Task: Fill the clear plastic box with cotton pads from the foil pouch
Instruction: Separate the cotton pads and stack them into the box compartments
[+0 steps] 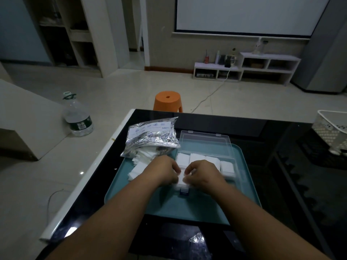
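A: Hands?
B: Both pinching. The left hand (165, 170) and right hand (201, 173) grip one stack of white square cotton pads (181, 180) at the near edge of the clear plastic box (204, 142), lid open.
A: Box location?
B: On the teal plastic tray (246, 184), on the black glossy bench (262, 132). The crinkled silver foil pouch (152, 136) is just left, spilling pads.

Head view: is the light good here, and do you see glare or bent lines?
Head view: dim overall; the foil pouch glints, and the black table carries a bright reflection near its left edge; the wide-angle lens bends the projector screen edges.
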Action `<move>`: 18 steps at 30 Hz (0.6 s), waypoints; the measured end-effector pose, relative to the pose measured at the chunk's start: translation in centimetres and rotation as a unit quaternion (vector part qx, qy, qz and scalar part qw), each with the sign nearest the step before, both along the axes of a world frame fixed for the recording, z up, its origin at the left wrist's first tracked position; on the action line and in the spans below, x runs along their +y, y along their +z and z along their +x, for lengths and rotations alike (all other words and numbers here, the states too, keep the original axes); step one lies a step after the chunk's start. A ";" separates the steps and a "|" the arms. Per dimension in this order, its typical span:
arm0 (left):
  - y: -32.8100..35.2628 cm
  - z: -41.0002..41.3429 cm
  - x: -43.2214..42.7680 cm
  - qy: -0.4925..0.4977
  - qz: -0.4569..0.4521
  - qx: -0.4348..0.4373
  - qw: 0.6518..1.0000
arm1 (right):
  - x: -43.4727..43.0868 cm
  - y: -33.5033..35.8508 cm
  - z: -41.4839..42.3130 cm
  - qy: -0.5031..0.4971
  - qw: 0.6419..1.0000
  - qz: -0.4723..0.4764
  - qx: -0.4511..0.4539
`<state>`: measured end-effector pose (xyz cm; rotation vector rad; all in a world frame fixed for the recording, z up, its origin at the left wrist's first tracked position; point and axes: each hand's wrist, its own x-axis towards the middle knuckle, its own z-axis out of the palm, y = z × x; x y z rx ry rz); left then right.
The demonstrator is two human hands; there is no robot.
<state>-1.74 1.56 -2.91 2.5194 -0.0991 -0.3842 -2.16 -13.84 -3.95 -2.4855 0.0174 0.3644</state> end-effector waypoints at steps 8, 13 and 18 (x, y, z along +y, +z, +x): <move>-0.2 0.1 -0.5 -0.015 0.010 0.001 1.000 | -0.3 -0.1 0.2 0.033 0.999 -0.037 0.004; 0.3 0.3 0.8 -0.016 -0.055 0.030 0.998 | -0.3 1.0 0.4 0.056 0.996 -0.073 -0.013; 1.8 1.0 3.5 0.044 -0.101 -0.004 0.994 | -0.1 2.5 0.4 0.035 0.995 -0.058 -0.075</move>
